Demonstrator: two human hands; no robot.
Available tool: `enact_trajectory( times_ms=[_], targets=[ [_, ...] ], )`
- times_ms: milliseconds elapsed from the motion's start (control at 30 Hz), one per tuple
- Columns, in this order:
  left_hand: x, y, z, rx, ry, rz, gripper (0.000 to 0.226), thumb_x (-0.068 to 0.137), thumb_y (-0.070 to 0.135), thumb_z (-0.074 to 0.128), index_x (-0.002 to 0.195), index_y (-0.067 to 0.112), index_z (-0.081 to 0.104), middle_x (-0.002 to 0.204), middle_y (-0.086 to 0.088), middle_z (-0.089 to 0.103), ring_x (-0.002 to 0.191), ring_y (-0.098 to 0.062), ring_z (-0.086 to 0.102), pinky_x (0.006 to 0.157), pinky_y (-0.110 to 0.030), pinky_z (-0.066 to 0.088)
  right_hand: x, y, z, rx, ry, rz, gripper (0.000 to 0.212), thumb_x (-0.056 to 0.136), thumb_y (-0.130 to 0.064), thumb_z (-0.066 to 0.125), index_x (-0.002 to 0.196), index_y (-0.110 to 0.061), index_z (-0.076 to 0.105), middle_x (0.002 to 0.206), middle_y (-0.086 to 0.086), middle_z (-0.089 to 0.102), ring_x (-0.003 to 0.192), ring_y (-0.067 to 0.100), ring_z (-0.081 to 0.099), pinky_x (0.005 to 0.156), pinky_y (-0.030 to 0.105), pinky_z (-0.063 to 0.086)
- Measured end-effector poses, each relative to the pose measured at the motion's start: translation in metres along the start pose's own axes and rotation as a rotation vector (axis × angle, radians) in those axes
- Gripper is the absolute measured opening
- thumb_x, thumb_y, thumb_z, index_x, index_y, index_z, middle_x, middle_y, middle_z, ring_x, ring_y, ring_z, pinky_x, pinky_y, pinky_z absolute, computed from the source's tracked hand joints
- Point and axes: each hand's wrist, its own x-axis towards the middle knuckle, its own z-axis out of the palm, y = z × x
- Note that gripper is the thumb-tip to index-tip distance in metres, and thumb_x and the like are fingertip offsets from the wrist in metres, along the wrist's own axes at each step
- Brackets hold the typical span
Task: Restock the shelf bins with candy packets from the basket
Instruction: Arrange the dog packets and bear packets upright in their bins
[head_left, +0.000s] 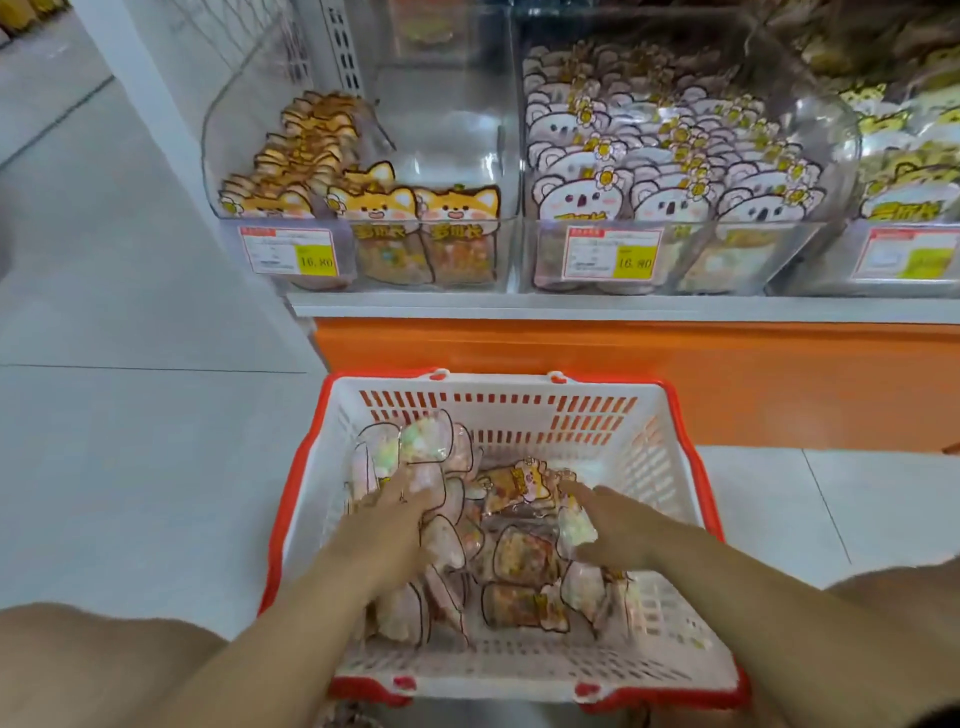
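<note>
Candy packets (519, 561) lie heaped in the white, red-rimmed basket (519, 410), which stands on the floor (130, 467) just in front of the shelf (571, 306). Both hands are down inside it. On the left side of the heap the left hand (389, 519) has its fingers curled into a bunch of pale pink packets (423, 447) and grips them; the fingertips are hidden among the wrappers. The right hand (618, 530) lies over the right side with its fingers straight and close together, the tips touching an orange packet (519, 486) on top of the heap. Up on the shelf, the left bin (452, 130) is partly filled with fox-faced packets (374, 205). The middle bin (841, 156) beside it is packed with koala-faced packets (670, 202) — each bin front carries a price tag (288, 251) with a yellow patch
</note>
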Motion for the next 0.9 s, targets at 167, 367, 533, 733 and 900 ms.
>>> enact_trajectory(
  times_ms=[167,367,533,733,900],
  targets=[
    [0.026,0.005,0.008,-0.031,0.072,-0.032,0.069,0.102,0.041,0.045,0.158,0.037,0.004,0.167,0.004,-0.015,0.147,-0.039,0.022,0.112,-0.051,0.036,0.061,-0.001,0.023,0.027,0.040,0.056,0.092,0.090,-0.043,0.068,0.159,-0.028,0.008,0.155,0.013,0.034,0.125,0.033,0.054,0.095,0.044,0.052],
    [0.034,0.008,0.008,-0.002,0.016,-0.040,0.067,0.103,0.045,0.040,0.158,0.036,0.002,0.168,0.002,-0.006,0.148,-0.039,0.020,0.114,-0.050,0.035,0.121,0.001,0.042,0.273,0.110,0.134,0.107,0.071,-0.063,0.072,0.155,-0.029,0.015,0.147,0.011,0.040,0.129,0.038,0.048,0.099,0.049,0.049],
    [0.036,0.019,0.000,0.058,-0.021,-0.055,0.068,0.102,0.041,0.041,0.159,0.032,0.003,0.168,-0.002,-0.005,0.143,-0.040,0.033,0.112,-0.053,0.033,0.159,0.006,0.039,0.743,0.175,0.409,0.097,0.079,-0.033,0.082,0.153,-0.006,0.026,0.142,0.019,0.051,0.113,0.033,0.060,0.086,0.038,0.055],
    [0.035,0.020,-0.001,0.098,-0.061,-0.068,0.068,0.101,0.038,0.042,0.158,0.033,0.006,0.166,0.000,0.002,0.145,-0.040,0.025,0.110,-0.048,0.036,0.162,0.006,0.045,0.845,0.133,0.434,0.034,0.080,-0.029,0.081,0.067,-0.009,0.057,0.066,0.010,0.057,0.064,0.027,0.062,0.064,0.037,0.054],
    [0.031,0.021,0.001,0.098,-0.090,-0.039,0.065,0.102,0.040,0.039,0.158,0.033,0.006,0.165,0.001,0.007,0.145,-0.041,0.024,0.110,-0.045,0.039,0.165,-0.003,0.065,0.713,0.166,0.481,0.041,0.078,-0.042,0.074,0.062,-0.021,0.043,0.056,-0.003,0.042,0.062,0.023,0.051,0.067,0.035,0.039]
  ],
)
